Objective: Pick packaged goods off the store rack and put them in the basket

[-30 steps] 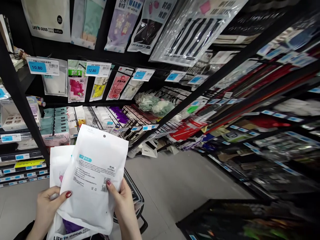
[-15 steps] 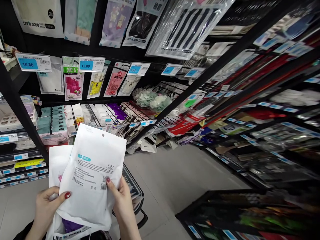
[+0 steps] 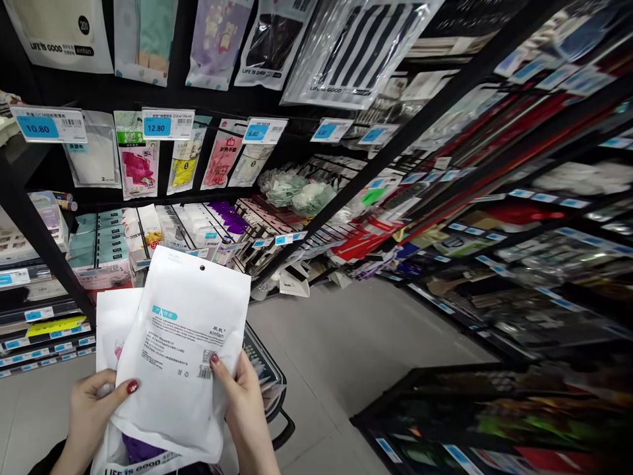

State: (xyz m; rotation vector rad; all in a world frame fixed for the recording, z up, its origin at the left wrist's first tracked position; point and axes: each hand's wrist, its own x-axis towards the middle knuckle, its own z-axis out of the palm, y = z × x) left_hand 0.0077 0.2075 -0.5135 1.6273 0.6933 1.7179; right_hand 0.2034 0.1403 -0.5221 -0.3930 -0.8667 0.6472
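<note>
Two white plastic packages overlap in front of me. The upper package [image 3: 178, 349] shows its printed back, with small text, a barcode and a hang hole at its top. Beneath it, the lower package [image 3: 109, 316] sticks out at the left and bottom, with something purple showing through. My left hand [image 3: 96, 402] is closed on the left edges of both, its thumb on the upper one. At the right edge, my right hand [image 3: 242, 389] pinches the upper package, thumb near the barcode. Whether its hidden fingers also touch the lower one, I cannot tell.
Black shelving with hanging packets [image 3: 136, 158] and price labels [image 3: 168, 124] stands ahead. Boxed goods [image 3: 99, 244] line the lower shelf. A shopping basket [image 3: 264, 363] with a black handle is below, behind my right hand. Grey floor [image 3: 346, 330] runs between shelves; a low rack [image 3: 445, 422] is at lower right.
My view has shifted slightly, so the shelf goods sit a little further left. Both hands keep the same hold on the packages.
</note>
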